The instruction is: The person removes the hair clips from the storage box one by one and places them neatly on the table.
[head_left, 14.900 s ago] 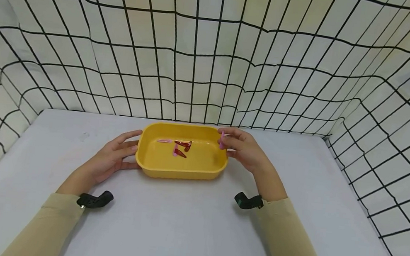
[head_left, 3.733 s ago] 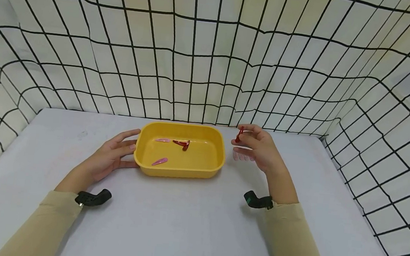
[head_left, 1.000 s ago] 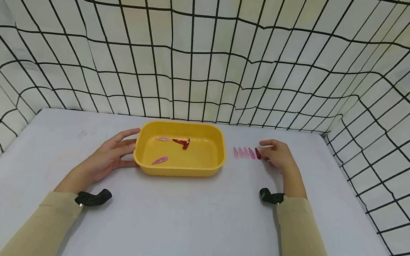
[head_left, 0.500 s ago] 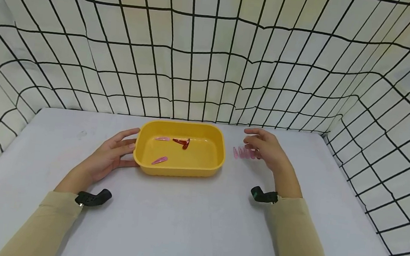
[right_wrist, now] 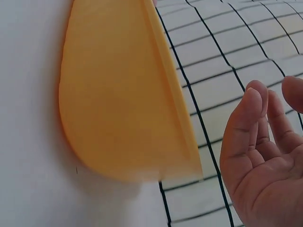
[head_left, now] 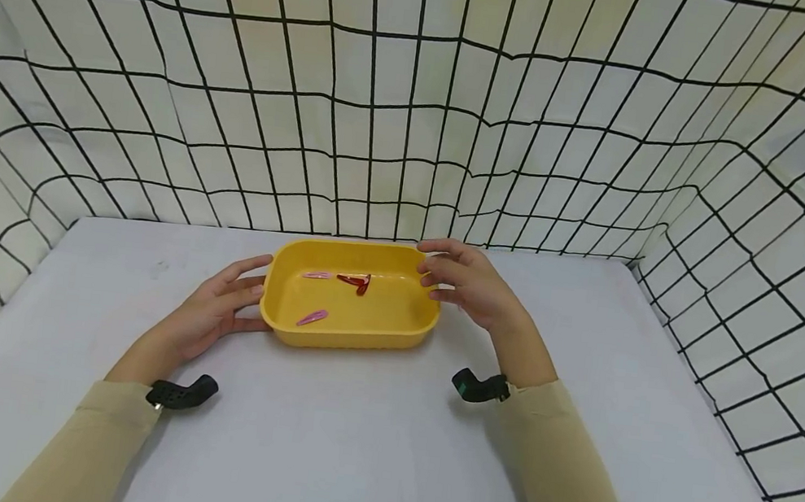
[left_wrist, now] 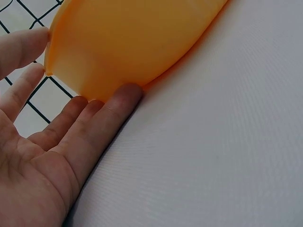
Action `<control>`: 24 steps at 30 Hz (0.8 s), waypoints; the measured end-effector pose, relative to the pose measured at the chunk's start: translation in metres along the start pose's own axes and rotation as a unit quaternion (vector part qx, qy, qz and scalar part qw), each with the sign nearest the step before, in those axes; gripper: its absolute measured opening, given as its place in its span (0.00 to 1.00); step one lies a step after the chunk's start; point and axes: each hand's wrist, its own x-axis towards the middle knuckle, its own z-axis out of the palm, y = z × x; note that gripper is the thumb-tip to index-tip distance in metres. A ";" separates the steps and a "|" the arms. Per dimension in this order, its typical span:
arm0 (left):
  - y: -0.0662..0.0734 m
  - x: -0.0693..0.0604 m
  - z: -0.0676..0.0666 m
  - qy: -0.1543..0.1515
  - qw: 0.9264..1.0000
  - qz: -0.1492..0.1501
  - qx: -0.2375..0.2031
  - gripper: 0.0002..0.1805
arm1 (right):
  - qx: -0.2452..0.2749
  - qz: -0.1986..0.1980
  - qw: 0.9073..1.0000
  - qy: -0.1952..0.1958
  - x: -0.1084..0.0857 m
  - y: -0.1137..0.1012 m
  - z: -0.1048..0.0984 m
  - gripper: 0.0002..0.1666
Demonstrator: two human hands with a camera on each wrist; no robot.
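The yellow tray (head_left: 345, 337) stands on the table in the head view. Inside it lie a pink snap hair clip (head_left: 317, 275) near the far side, a second pink hair clip (head_left: 312, 318) nearer the front, and red hair clips (head_left: 352, 280) overlapping near the middle. My left hand (head_left: 220, 305) rests extended fingers against the tray's left end; the left wrist view shows the fingertips (left_wrist: 125, 94) touching its outer wall. Over the tray's right rim hovers my right hand (head_left: 468, 285), fingers loosely bent and holding nothing. It hides the spot where a row of clips lay.
A white cloth-covered table (head_left: 353, 442) spreads around the tray. Black grid netting (head_left: 410, 109) over white sheeting rises behind and along both sides. Each wrist carries a black strapped device (head_left: 480, 387).
Earlier my right hand carried a pink clip, then a red one, and a row of clips formed right of the tray. It has since moved left, without a clip. My left hand stays put.
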 end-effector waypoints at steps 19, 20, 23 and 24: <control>-0.002 -0.001 -0.003 -0.010 1.000 0.009 -0.010 0.32 | 0.027 0.008 0.994 -0.103 0.030 0.007 0.081 0.17; -0.002 -0.001 -0.003 -0.009 1.000 0.009 -0.010 0.32 | 0.029 0.010 0.994 -0.107 0.031 0.008 0.084 0.18; -0.002 -0.001 -0.003 -0.009 1.000 0.010 -0.010 0.32 | 0.030 0.015 0.993 -0.109 0.033 0.007 0.093 0.19; -0.002 -0.001 -0.002 -0.009 1.000 0.010 -0.009 0.32 | 0.028 0.015 0.993 -0.110 0.034 0.007 0.096 0.19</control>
